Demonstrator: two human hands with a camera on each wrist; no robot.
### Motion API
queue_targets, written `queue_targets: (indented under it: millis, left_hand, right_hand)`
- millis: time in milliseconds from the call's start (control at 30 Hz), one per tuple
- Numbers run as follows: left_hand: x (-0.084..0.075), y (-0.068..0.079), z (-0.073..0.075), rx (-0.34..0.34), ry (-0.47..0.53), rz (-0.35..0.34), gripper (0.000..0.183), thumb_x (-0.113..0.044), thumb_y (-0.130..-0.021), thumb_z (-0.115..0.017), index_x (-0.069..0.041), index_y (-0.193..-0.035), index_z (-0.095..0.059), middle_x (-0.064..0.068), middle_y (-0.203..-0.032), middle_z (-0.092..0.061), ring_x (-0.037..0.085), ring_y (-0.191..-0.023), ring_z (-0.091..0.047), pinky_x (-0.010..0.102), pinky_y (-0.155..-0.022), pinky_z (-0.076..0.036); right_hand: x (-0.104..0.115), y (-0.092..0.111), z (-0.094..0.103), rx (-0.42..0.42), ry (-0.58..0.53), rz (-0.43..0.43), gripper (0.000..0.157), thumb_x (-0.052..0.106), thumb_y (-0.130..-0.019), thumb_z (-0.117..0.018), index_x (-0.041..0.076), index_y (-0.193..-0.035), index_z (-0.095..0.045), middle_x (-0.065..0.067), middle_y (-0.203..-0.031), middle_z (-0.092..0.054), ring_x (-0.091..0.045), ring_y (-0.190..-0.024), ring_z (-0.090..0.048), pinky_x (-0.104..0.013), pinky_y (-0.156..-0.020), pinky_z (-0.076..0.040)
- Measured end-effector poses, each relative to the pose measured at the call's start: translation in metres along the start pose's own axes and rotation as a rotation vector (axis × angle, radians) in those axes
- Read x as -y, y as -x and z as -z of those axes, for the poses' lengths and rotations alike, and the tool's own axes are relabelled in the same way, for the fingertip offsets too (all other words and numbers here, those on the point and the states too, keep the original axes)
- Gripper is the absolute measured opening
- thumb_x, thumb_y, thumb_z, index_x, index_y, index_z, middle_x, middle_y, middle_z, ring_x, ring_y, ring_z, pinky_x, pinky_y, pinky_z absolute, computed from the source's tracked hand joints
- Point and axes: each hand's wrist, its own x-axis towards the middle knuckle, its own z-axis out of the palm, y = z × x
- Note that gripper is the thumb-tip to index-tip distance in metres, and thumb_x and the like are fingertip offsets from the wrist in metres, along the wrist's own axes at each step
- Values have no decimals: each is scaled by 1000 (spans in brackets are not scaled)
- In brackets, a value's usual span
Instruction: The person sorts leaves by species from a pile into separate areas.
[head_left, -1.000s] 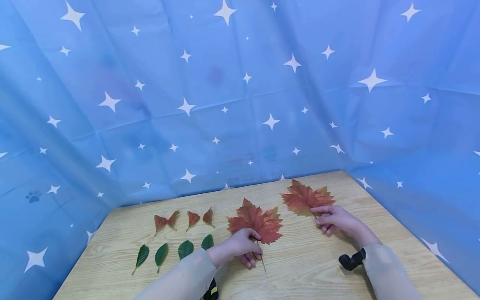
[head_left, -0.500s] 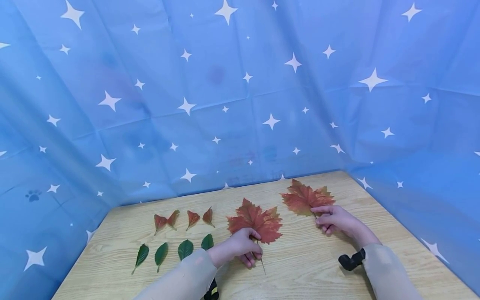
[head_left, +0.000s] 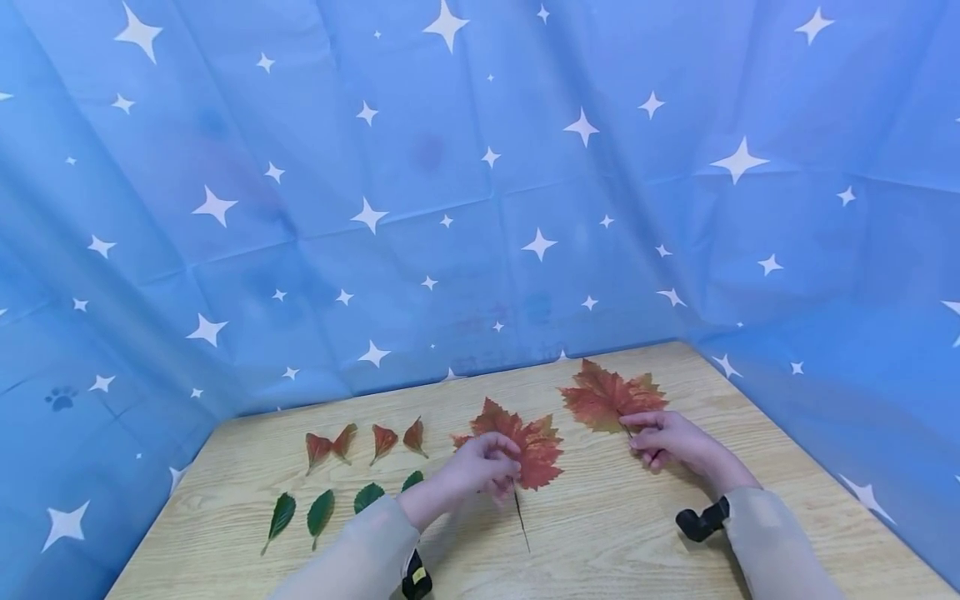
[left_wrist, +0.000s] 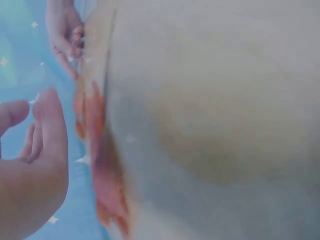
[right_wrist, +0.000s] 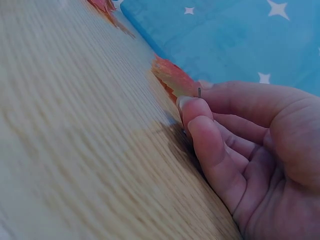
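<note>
Two large red-orange maple leaves lie flat on the wooden table in the head view. My left hand (head_left: 474, 468) is raised over the lower edge of the nearer maple leaf (head_left: 542, 454), whose thin stem (head_left: 522, 521) runs toward me. In the left wrist view, nothing sits between the thumb and loosely bent fingers (left_wrist: 52, 120), and that leaf lies beyond them. Farther right, my right hand (head_left: 681, 442) pinches the stem of the other maple leaf (head_left: 606, 398). The right wrist view shows the short stem end (right_wrist: 199, 92) poking out above the thumb and fingertips.
Several small red leaves (head_left: 318, 450) form a row at the back left of the table (head_left: 600, 533). Before them is a row of green leaves (head_left: 321, 512), partly covered by my left sleeve (head_left: 360, 542). A blue star-patterned curtain (head_left: 450, 275) stands behind and at the sides.
My left hand has let go of the nearer maple leaf's stem and risen slightly up and left. The leaf stays in place. My right hand holds still.
</note>
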Motion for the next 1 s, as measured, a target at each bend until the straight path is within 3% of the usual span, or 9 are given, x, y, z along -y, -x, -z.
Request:
queue_targets:
  millis: [67,167,300,433,567,700,1000]
  left_hand:
    - [-9,1,2,-53,-65,-78,24,-5,-92,-65,4,-113,-58,12,-94,-64,21,-78,-63,41,-70,-56]
    - [-12,0,6,-114,-175,-158,23,-7,-93,-65,2,-114,-61,11,-104,-63,23,-96,-61,43,-84,-52]
    - [-7,-2,10,-105,-331,-198,39,-12,-92,-68,0,-128,-58,16,-124,-59,30,-114,-56,42,-92,-48]
    - [-5,-2,14,-33,-567,-196,65,-25,-90,-71,-4,-145,-43,14,-148,-40,33,-137,-34,52,-107,-32]
    - [-3,-4,15,28,-768,-169,81,-34,-87,-74,-6,-151,-33,10,-158,-23,31,-146,-13,55,-112,-21]
    - [0,-7,14,51,-859,-141,88,-36,-84,-76,-6,-152,-30,9,-160,-20,30,-146,-13,52,-112,-22]
    - [1,-11,14,81,-943,-101,88,-39,-85,-75,-7,-152,-30,9,-159,-20,28,-145,-17,48,-112,-24]
  right_hand:
    - [1,0,0,1,1,5,60,6,-97,-56,-12,-147,-27,-15,-84,-64,-17,-65,-57,-29,-57,-52]
    - [1,1,0,3,3,9,60,5,-97,-56,-13,-146,-26,-15,-84,-64,-17,-65,-57,-29,-57,-52]
    - [1,2,-1,2,6,13,60,6,-97,-56,-13,-146,-27,-15,-85,-64,-16,-64,-57,-29,-57,-52]
    - [2,2,-1,6,8,15,61,6,-97,-57,-13,-146,-26,-15,-86,-64,-16,-64,-57,-28,-57,-52]
    - [1,1,-1,13,3,16,62,6,-97,-57,-13,-146,-26,-14,-85,-64,-15,-63,-58,-28,-57,-52]
    - [0,0,-1,20,-1,17,63,6,-97,-58,-13,-147,-25,-13,-82,-64,-14,-62,-57,-28,-56,-52]
    - [-1,-1,1,27,-6,12,61,6,-97,-56,-11,-147,-25,-10,-78,-62,-14,-61,-56,-27,-56,-52]
